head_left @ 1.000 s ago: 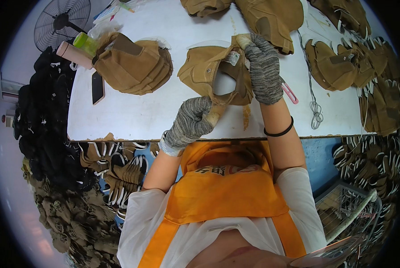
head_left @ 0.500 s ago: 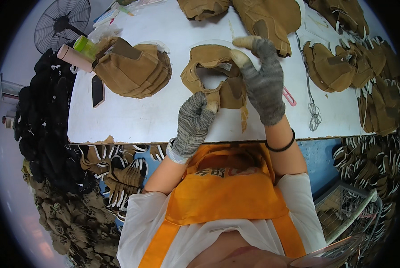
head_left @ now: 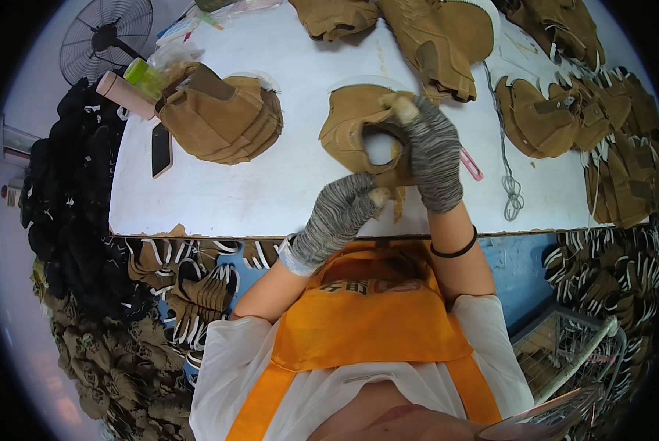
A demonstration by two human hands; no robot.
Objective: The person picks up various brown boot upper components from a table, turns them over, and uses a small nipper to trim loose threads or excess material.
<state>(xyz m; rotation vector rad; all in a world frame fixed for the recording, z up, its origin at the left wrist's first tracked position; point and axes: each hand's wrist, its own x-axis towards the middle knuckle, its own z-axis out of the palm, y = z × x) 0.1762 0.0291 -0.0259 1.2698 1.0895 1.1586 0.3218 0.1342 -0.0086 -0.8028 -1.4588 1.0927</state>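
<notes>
Leather or suede, this brown curved shoe upper (head_left: 351, 123), well right of the flat black phone (head_left: 162, 151), should handle light and pliable, its opening's rim offering the best hold, where our grey-knit-gloved left hand (head_left: 342, 213) and right hand (head_left: 435, 153) pinch it.
</notes>
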